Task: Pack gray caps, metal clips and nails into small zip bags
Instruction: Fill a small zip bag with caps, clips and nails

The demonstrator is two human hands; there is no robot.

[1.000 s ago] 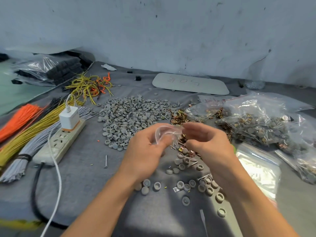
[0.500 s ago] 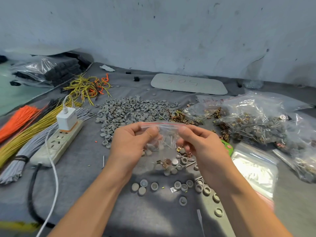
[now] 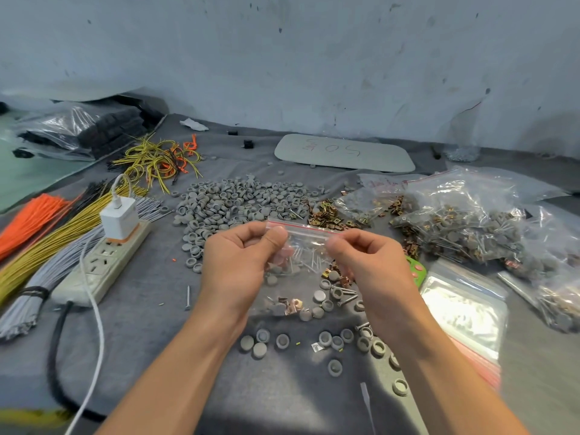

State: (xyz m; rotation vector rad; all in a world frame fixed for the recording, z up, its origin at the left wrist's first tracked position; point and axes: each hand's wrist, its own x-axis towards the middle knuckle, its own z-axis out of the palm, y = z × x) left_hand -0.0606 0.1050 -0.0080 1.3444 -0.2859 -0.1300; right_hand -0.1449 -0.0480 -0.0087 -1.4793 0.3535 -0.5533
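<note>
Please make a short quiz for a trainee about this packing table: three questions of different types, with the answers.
1. True or false: the left hand and the right hand both pinch the top edge of the small zip bag.
2. What is plugged into the power strip? A) a white charger B) a lamp C) nothing
3. What colour is the line along the bag's top?
Key: 1 true; 2 A; 3 red.
</note>
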